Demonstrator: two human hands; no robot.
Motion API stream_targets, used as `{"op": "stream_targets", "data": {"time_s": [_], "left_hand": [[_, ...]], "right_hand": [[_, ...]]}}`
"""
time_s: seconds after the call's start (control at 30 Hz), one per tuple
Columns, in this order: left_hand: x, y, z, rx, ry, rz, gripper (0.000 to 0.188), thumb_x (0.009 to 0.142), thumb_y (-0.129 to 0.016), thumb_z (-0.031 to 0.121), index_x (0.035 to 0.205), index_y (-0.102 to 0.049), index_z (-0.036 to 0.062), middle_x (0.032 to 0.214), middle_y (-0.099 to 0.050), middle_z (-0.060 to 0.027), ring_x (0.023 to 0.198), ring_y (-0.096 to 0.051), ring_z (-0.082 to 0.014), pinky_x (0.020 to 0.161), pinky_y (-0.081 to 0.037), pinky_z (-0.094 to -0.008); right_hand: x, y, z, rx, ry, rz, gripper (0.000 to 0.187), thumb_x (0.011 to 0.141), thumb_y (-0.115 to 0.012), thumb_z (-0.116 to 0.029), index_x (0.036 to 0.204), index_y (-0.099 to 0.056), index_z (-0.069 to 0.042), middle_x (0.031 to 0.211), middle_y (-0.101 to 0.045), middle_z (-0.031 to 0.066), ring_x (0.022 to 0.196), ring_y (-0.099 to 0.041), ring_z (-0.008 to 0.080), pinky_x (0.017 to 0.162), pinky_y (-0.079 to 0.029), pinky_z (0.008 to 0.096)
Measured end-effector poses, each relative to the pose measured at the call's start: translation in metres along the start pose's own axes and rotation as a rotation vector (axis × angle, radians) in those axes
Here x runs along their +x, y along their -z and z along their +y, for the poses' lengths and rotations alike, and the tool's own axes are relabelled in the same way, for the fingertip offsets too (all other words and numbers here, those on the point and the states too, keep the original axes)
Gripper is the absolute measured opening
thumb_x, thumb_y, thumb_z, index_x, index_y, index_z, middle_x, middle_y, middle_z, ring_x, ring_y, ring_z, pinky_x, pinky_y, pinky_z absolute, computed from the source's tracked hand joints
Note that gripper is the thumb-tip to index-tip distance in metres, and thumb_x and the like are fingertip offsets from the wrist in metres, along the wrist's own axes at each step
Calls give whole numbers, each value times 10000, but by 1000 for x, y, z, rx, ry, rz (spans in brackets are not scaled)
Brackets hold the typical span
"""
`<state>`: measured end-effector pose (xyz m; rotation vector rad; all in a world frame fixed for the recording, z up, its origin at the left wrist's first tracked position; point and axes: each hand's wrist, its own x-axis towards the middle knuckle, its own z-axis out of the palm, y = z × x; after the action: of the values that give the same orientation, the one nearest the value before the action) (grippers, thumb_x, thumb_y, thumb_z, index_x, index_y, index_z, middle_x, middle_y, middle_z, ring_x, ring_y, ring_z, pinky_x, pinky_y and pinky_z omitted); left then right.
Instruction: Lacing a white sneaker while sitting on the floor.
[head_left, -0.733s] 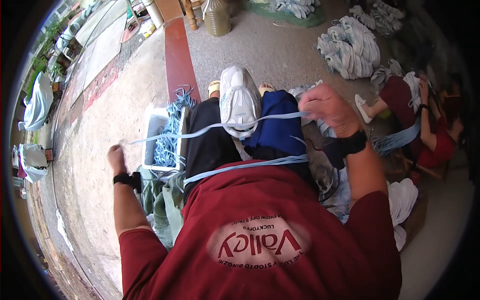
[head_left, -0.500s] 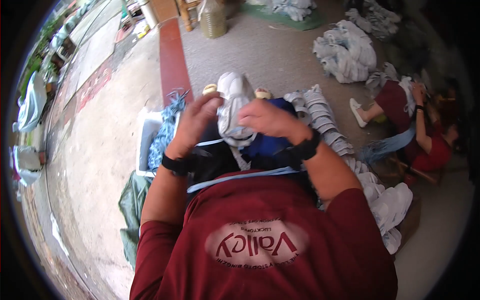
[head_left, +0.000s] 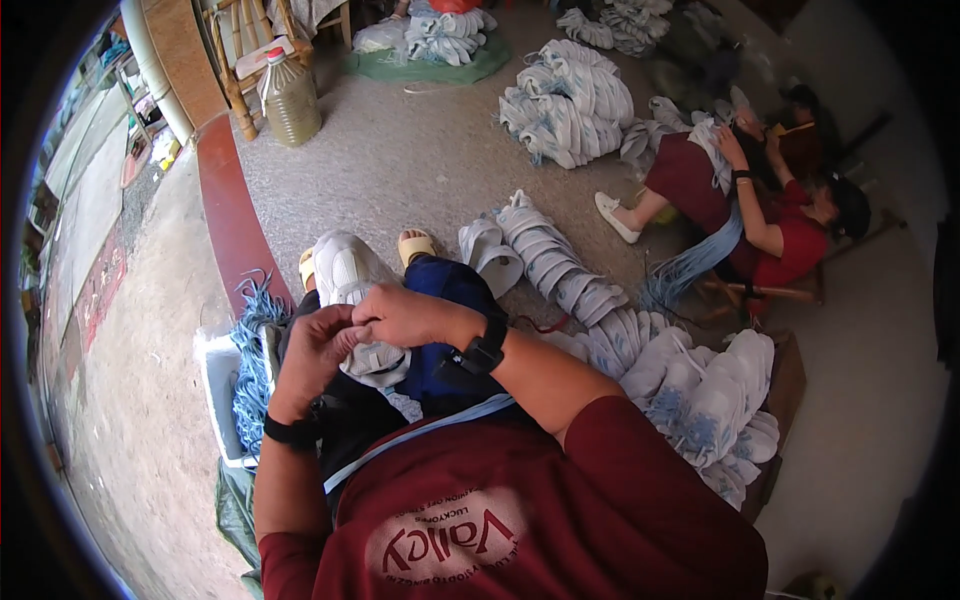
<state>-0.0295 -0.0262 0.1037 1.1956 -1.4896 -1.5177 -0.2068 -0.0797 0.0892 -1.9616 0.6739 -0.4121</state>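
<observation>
A white shoe upper (head_left: 345, 262) lies across my lap, its toe pointing away from me. Above it, the fingertips of my left hand (head_left: 312, 360) and my right hand (head_left: 410, 318) meet. Both hands have thumb and fingers pinched together; whatever is between them is too small or hidden to make out. My hands cover part of the upper's opening. By my left knee, light blue shoelaces (head_left: 255, 375) fill a white bin (head_left: 213, 390). A light blue lace (head_left: 420, 432) runs across my waist.
Nested white uppers (head_left: 560, 262) form a row to my right, with more piled uppers (head_left: 705, 400) nearer. A bundle of uppers (head_left: 568, 105) lies beyond. A seated co-worker (head_left: 770, 220) handles a pale piece at the right. A large bottle (head_left: 289, 100) stands by a bamboo chair (head_left: 235, 75).
My hands were apart on either side of the upper; now their fingertips meet over it. The view has swung, so everything sits further left in it. The co-worker shows more clearly.
</observation>
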Motion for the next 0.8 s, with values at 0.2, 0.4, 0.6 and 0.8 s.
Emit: {"op": "stream_targets", "data": {"time_s": [0.2, 0.4, 0.6, 0.8], "left_hand": [[25, 37, -39, 132, -137, 61, 141, 844, -594, 103, 784, -633, -18, 685, -588, 8, 643, -523, -62, 588, -423, -207], [42, -9, -98, -197, -77, 634, 100, 849, -600, 86, 778, -603, 15, 649, -545, 30, 573, -459, -44, 521, -380, -195], [34, -8, -103, -134, -106, 590, 111, 871, -588, 102, 783, -597, 34, 663, -518, 54, 603, -432, -21, 554, -356, -166], [35, 2, -85, -180, 21, 488, 102, 849, -608, 100, 801, -624, 11, 668, -555, 25, 595, -478, -48, 548, -400, -194]], "right_hand": [[13, 9, 35, 125, -63, 282, 138, 769, -603, -125, 723, -617, 4, 657, -585, 41, 644, -536, 103, 599, -439, 273], [27, -15, 83, 302, -274, 416, 70, 743, -649, -64, 750, -585, -36, 705, -513, -30, 679, -474, 70, 598, -386, 228], [25, -16, 80, 420, -226, 453, 95, 706, -654, -30, 695, -560, -34, 655, -531, -3, 631, -473, 77, 561, -399, 244], [36, -13, 85, 452, -316, 404, 117, 672, -670, -27, 661, -554, -44, 636, -535, 3, 613, -486, 98, 550, -401, 264]]}}
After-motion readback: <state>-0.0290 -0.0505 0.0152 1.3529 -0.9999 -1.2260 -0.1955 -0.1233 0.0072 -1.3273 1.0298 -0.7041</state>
